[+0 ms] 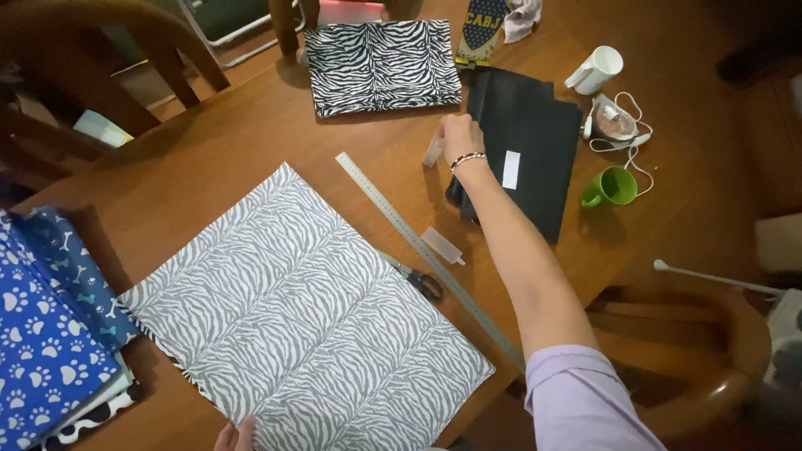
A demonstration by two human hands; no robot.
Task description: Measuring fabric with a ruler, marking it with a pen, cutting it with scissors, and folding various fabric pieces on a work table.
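Green ceramic mug [615, 185], contents unseen, beside black fabric sheets [535, 142]; right hand [460, 138] pinches small translucent plastic piece [433, 152]; left hand [234, 436] rests open on grey zebra-striped cloth [305, 313].

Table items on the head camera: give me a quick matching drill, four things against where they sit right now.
Things:
1. metal ruler
2. green mug
3. scissors
4. white cup

Places:
A. lying on its side at the far right of the table
B. upright beside the black sheets
C. partly under the ruler, at the edge of the grey zebra-print fabric
D. running diagonally between the grey fabric and the right hand

Pairs: 1-D, 2-B, 3-C, 4-A
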